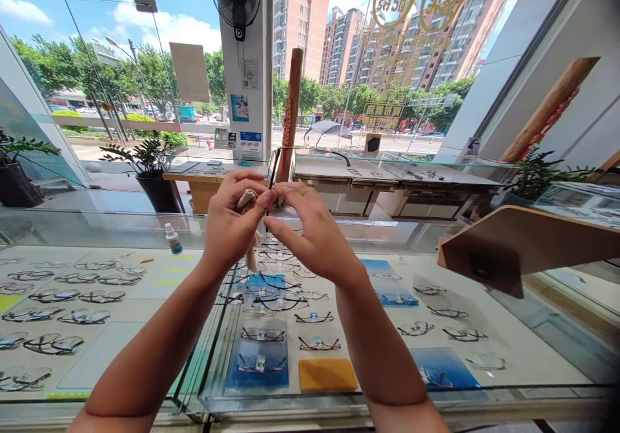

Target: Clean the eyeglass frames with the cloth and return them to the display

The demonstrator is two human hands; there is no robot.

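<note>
In front of me, above the glass counter, my left hand (237,216) is closed with thumb and fingers pinching a thin dark pair of glasses (274,167), seen nearly edge-on. A pale cloth (252,255) is bunched in the same hand and hangs below it. My right hand (310,232) comes from the other side, its fingertips and thumb tip at the edge of the glasses with a gap between them. The fingers partly hide the lenses and the rest of the frame.
Below lies a glass display counter (213,381) with rows of eyeglasses (265,335) and an orange-yellow block (327,375). A small spray bottle (173,239) stands on the left. A brown board (527,239) juts in from the right. Farther off are more display cases (334,190) and potted plants (150,174).
</note>
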